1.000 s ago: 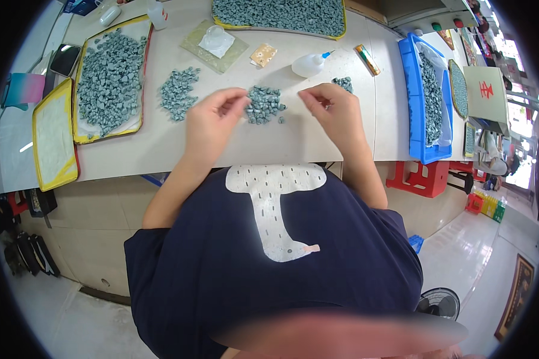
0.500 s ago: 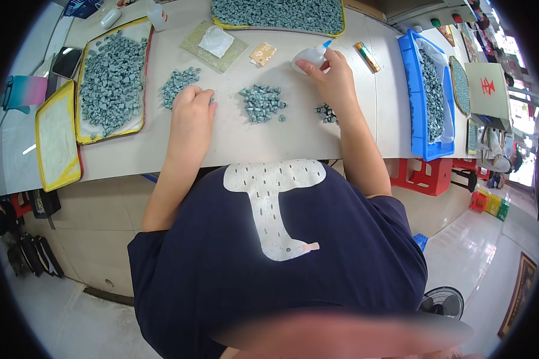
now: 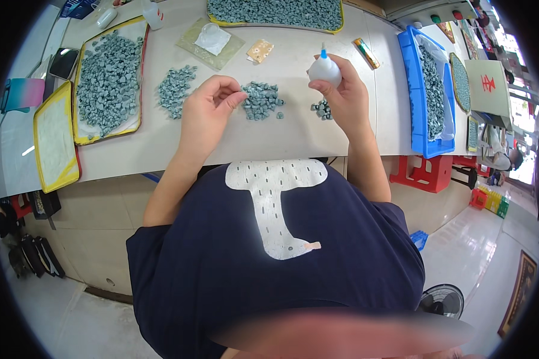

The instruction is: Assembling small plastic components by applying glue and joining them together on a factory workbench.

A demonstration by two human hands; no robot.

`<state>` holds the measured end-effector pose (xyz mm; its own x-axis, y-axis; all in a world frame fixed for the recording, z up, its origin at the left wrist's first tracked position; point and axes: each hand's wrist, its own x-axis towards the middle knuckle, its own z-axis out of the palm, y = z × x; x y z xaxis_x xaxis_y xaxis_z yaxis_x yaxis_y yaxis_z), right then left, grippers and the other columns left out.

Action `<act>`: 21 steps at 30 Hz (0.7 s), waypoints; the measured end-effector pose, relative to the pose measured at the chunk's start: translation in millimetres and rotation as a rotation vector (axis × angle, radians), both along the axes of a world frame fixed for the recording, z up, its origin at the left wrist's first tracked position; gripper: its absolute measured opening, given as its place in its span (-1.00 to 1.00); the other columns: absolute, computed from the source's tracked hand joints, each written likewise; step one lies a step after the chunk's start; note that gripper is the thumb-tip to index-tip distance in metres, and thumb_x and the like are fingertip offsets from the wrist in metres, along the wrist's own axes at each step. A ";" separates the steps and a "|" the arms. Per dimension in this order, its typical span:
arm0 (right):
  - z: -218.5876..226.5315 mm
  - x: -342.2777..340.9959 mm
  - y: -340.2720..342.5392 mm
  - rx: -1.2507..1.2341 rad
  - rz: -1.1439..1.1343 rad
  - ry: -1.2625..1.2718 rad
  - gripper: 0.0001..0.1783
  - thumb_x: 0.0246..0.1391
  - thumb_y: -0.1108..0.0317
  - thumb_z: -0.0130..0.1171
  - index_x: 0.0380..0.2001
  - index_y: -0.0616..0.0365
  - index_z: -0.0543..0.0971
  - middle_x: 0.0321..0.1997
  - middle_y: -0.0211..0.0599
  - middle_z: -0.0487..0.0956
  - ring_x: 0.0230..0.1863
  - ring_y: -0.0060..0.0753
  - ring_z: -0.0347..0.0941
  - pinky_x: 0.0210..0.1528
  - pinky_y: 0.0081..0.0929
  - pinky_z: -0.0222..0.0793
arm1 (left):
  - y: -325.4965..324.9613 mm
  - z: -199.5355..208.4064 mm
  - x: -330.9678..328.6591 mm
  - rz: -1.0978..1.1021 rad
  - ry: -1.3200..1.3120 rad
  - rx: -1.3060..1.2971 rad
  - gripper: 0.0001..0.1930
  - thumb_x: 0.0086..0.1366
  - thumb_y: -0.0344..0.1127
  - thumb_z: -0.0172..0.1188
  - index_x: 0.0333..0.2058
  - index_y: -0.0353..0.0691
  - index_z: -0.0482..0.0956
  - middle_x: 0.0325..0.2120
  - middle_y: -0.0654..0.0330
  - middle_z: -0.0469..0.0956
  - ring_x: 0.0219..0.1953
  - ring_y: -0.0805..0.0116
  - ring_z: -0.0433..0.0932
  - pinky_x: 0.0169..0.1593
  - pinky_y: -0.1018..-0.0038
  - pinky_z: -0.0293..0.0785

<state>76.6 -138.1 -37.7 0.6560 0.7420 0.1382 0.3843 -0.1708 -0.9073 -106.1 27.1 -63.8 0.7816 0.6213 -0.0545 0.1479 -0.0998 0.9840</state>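
Observation:
My right hand (image 3: 348, 90) is wrapped around a round white squeeze bottle (image 3: 325, 72) with a blue nozzle, held upright above the table. My left hand (image 3: 212, 107) is closed in a pinch at the left edge of the middle pile of small grey-green pieces (image 3: 261, 100); whatever lies between its fingertips is too small to make out. Left of that hand is a looser pile of similar pieces (image 3: 175, 90). A smaller cluster of dark, shiny pieces (image 3: 322, 109) lies below the bottle, partly covered by my right hand.
A yellow-rimmed tray (image 3: 139, 113) full of pieces stands left, beside an empty-looking yellow-edged tray (image 3: 54, 140). Another full tray (image 3: 275, 27) is at the back. A blue bin (image 3: 418, 107) stands right. A plastic sheet (image 3: 188, 46), patterned packet (image 3: 260, 51) and small tube (image 3: 366, 54) lie behind the piles.
My left hand has moved right, from the left pile to the middle pile. My right hand has turned the squeeze bottle from tilted to upright, moving it slightly right and nearer.

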 end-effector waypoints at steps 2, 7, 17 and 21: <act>3.3 -2.1 -3.6 -0.061 0.034 -0.216 -0.50 -0.09 0.43 0.37 -0.04 0.22 0.46 -0.25 -0.31 0.58 -0.19 -0.48 0.50 -0.17 -0.59 0.43 | -0.3 -8.1 0.6 -0.070 -0.135 -0.332 -0.88 0.23 -0.50 0.18 -0.28 -0.40 0.50 -0.41 0.14 0.62 -0.49 0.46 0.53 -0.36 0.59 0.44; 19.0 -10.7 -3.0 -0.117 0.107 -0.451 -0.49 -0.20 0.43 0.40 -0.08 0.15 0.54 -0.28 -0.27 0.58 -0.22 -0.40 0.51 -0.21 -0.56 0.42 | -6.5 -5.8 -0.6 -0.149 -0.135 -0.499 -0.87 0.24 -0.53 0.15 -0.24 -0.44 0.51 -0.36 0.09 0.62 -0.44 0.46 0.54 -0.33 0.59 0.46; 27.2 -17.7 -2.9 -0.122 0.091 -0.828 -0.53 -0.33 0.36 0.42 -0.19 0.01 0.63 -0.30 -0.42 0.58 -0.27 -0.39 0.46 -0.14 -0.45 0.24 | -6.7 -21.1 -7.8 -0.105 -0.304 -0.879 -0.87 0.28 -0.52 0.09 -0.20 -0.39 0.49 -0.33 0.06 0.57 -0.40 0.46 0.47 -0.30 0.57 0.44; 29.6 -22.1 -3.2 -0.137 0.077 -0.929 -0.53 -0.35 0.34 0.43 -0.21 -0.06 0.64 -0.35 -0.49 0.56 -0.29 -0.44 0.45 -0.18 -0.44 0.18 | -9.5 -25.3 -8.3 -0.108 -0.375 -1.046 -0.87 0.30 -0.48 0.09 -0.19 -0.33 0.45 -0.34 0.15 0.52 -0.38 0.48 0.41 -0.25 0.59 0.41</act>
